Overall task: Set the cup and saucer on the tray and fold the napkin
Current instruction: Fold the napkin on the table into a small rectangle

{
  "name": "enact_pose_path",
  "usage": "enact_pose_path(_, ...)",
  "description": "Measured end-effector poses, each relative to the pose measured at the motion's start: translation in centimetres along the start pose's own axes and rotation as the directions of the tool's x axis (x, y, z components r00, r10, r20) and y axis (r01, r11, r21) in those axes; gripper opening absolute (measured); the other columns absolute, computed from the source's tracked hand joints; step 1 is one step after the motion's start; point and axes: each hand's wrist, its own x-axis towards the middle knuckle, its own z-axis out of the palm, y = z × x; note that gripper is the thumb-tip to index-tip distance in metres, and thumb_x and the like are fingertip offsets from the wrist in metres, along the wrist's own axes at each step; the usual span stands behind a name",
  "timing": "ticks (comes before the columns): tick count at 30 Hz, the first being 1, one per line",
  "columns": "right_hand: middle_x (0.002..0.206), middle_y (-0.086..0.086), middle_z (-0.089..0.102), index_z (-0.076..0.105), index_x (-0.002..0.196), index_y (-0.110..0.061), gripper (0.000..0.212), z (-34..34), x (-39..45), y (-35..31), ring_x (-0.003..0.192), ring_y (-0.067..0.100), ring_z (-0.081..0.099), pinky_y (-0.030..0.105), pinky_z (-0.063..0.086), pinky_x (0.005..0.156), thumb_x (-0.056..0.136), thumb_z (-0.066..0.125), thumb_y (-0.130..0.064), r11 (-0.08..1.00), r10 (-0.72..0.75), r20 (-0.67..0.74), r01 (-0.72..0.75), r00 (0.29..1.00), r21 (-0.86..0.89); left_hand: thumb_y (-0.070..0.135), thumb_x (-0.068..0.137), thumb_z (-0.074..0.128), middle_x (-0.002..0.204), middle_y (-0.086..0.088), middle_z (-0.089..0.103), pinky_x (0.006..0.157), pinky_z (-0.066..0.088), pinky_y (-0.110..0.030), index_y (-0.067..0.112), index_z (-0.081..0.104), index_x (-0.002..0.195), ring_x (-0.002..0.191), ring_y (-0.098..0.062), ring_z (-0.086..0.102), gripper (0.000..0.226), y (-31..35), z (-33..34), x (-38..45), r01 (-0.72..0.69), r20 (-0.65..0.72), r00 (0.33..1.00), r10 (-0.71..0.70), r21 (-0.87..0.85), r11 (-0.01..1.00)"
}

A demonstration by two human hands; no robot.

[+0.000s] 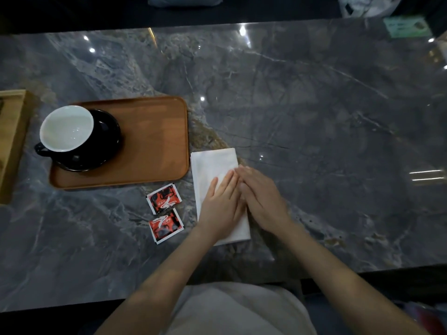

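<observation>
my left hand (221, 204) and right hand (262, 201) lie flat, fingers straight, pressing side by side on the folded white napkin (212, 165) on the grey marble bench (314, 117). just left of the napkin sit two red sachets (164, 212). farther left, the wooden tray (154, 141) carries the black saucer (106, 146) with the cup (66, 128) on it, handle toward me.

dim | glare spots on table (314, 93) | edges bowed, soft focus
</observation>
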Motion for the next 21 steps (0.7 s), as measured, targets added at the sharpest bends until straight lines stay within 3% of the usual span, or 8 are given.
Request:
enact_pose_path(2, 0.156, -0.004, 0.017, 0.019, 0.146, -0.02, 0.049, 0.3, 2.0, 0.8, 0.143, 0.008, 0.009, 0.037, 0.006, 0.119, 0.099, 0.019, -0.034, 0.98, 0.009, 0.231, 0.037, 0.973, -0.193, 0.033, 0.088, 0.03, 0.14, -0.008, 0.048, 0.109, 0.033, -0.046, 0.01, 0.047, 0.132, 0.134, -0.024, 0.038, 0.053, 0.1, 0.2, -0.1, -0.009, 0.015, 1.0, 0.008, 0.023, 1.0)
enact_pose_path(4, 0.158, -0.007, 0.005, 0.009, 0.147, -0.022, 0.05, 0.7, 3.4, 1.4, 0.144, 0.007, -0.002, 0.039, -0.003, 0.118, 0.099, 0.013, -0.035, 0.942, 0.027, 0.313, 0.081, 0.949, -0.327, 0.035, 0.089, 0.029, 0.139, -0.007, 0.049, 0.108, 0.031, -0.049, 0.011, 0.047, 0.132, 0.134, -0.024, 0.038, 0.053, 0.3, 0.1, -0.1, -0.006, 0.028, 1.0, 0.004, 0.062, 0.998)
enact_pose_path(7, 0.158, -0.006, 0.002, 0.005, 0.147, -0.021, 0.05, 0.7, 4.9, 1.4, 0.144, 0.009, -0.006, 0.04, -0.008, 0.116, 0.1, 0.012, -0.035, 0.909, 0.033, 0.329, 0.109, 0.944, -0.403, 0.034, 0.089, 0.029, 0.132, -0.005, 0.057, 0.108, 0.032, -0.049, 0.013, 0.054, 0.127, 0.128, -0.025, 0.046, 0.05, 0.7, 0.0, -0.3, 0.031, 0.017, 0.999, -0.032, 0.071, 0.997)
enact_pose_path(11, 0.158, -0.005, -0.002, 0.001, 0.147, -0.021, 0.051, 0.6, 6.1, 1.1, 0.144, 0.009, -0.008, 0.04, -0.011, 0.115, 0.1, 0.012, -0.036, 0.893, 0.026, 0.345, 0.134, 0.938, -0.43, 0.033, 0.09, 0.03, 0.135, -0.005, 0.054, 0.106, 0.019, -0.044, 0.011, 0.052, 0.128, 0.131, -0.023, 0.042, 0.049, 1.3, 0.4, -1.7, 0.019, 0.03, 0.999, -0.019, 0.029, 0.999)
enact_pose_path(17, 0.158, -0.004, -0.004, -0.002, 0.147, -0.019, 0.06, 1.8, 7.8, 1.8, 0.144, 0.011, -0.009, 0.04, -0.013, 0.114, 0.093, 0.005, -0.044, 0.829, 0.009, 0.291, 0.156, 0.957, -0.538, 0.037, 0.093, 0.03, 0.148, -0.003, 0.037, 0.108, 0.017, -0.04, 0.013, 0.036, 0.139, 0.138, -0.019, 0.029, 0.053, 1.4, 0.3, -5.5, -0.126, 0.04, 0.991, 0.128, -0.04, 0.991)
enact_pose_path(21, 0.158, -0.002, -0.008, -0.005, 0.147, -0.017, 0.058, 2.7, 9.4, 1.6, 0.144, 0.012, -0.011, 0.038, -0.015, 0.114, 0.097, 0.011, -0.043, 0.823, 0.057, 0.214, 0.076, 0.975, -0.563, 0.039, 0.092, 0.031, 0.15, -0.001, 0.034, 0.109, 0.014, -0.039, 0.014, 0.034, 0.141, 0.139, -0.018, 0.027, 0.054, 1.0, 0.1, -7.3, -0.214, 0.077, 0.973, 0.22, -0.08, 0.974)
